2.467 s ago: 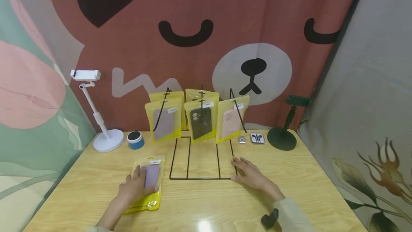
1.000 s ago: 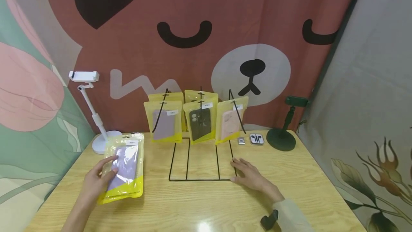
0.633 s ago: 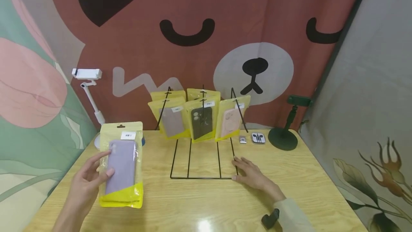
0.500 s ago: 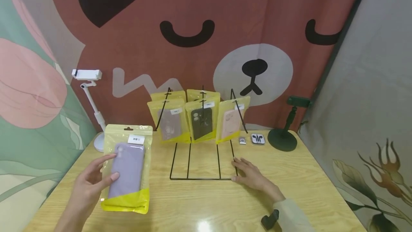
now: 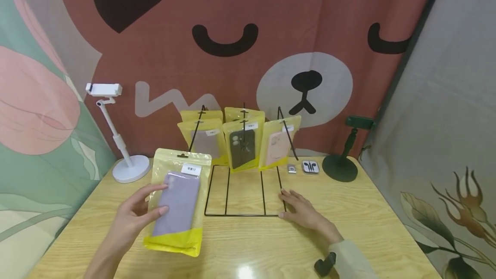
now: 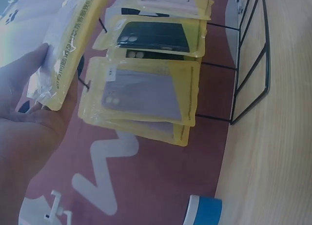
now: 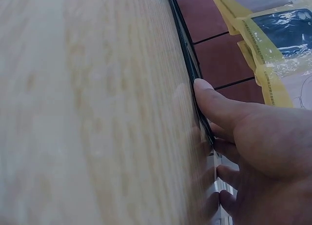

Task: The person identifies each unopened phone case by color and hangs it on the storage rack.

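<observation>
My left hand (image 5: 125, 216) pinches the left edge of a yellow-edged clear bag with a purple phone case (image 5: 180, 201) inside. The bag is upright above the table, left of the black wire display rack (image 5: 244, 215). In the left wrist view, the bag (image 6: 68, 49) is edge-on, thumb on one face and fingers behind. The rack's hooks carry similar bags: a purple case (image 5: 205, 143) at left, a black case (image 5: 243, 147) in the middle and a pink case (image 5: 277, 147) at right. My right hand (image 5: 304, 212) rests at the rack base's front right corner, thumb (image 7: 204, 88) against the wire.
A white phone stand (image 5: 131, 169) stands back left, a dark green one (image 5: 340, 167) back right. Boxed earphones (image 5: 310, 166) and a small silver item (image 5: 292, 168) lie beside the rack. A blue-and-white jar (image 6: 207, 210) shows in the left wrist view. Patterned curtains hang behind.
My left hand has lifted the bagged purple case from the table, tilted it upright and brought it rightward toward the rack. The front left hanging bag has shifted slightly. My right hand stays put.
</observation>
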Demonstrator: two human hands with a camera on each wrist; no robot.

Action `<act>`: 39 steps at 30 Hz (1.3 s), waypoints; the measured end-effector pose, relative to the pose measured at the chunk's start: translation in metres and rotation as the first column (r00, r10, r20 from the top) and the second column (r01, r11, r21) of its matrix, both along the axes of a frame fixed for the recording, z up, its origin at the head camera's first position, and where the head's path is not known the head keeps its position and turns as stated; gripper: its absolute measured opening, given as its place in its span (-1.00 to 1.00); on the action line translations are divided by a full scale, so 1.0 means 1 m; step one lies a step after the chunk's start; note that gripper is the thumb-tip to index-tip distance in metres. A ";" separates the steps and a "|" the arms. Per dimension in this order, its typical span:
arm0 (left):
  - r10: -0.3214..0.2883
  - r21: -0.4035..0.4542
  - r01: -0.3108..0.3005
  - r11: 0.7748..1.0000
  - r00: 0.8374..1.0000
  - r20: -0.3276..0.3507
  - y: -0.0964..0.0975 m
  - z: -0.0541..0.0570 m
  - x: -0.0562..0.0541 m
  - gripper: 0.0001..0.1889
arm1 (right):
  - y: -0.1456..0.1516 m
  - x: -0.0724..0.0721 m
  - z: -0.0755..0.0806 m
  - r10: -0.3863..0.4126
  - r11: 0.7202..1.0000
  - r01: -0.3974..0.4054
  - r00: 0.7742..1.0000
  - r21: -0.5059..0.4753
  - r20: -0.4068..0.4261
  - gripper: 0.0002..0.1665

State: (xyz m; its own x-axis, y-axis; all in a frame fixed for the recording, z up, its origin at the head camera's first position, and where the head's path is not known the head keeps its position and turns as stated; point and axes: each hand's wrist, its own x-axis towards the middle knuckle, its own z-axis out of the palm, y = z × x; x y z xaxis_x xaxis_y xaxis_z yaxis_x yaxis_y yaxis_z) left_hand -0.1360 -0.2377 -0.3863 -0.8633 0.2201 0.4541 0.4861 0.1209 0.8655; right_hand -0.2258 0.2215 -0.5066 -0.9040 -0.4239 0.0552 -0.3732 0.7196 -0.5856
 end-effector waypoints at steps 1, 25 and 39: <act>-0.011 0.006 0.011 1.000 1.000 0.007 0.002 -0.001 -0.003 -0.47 | 0.000 0.000 0.000 -0.001 1.000 0.001 1.000 -0.001 -0.004 -0.20; 0.134 -0.119 -0.118 0.986 0.982 0.134 0.017 -0.007 -0.047 -0.50 | 0.000 0.001 0.000 0.000 1.000 0.000 1.000 -0.001 -0.002 -0.20; 0.120 -0.086 -0.112 0.990 0.989 0.091 0.026 -0.014 -0.091 -0.52 | 0.000 0.000 0.000 -0.002 1.000 0.002 1.000 0.007 0.000 -0.22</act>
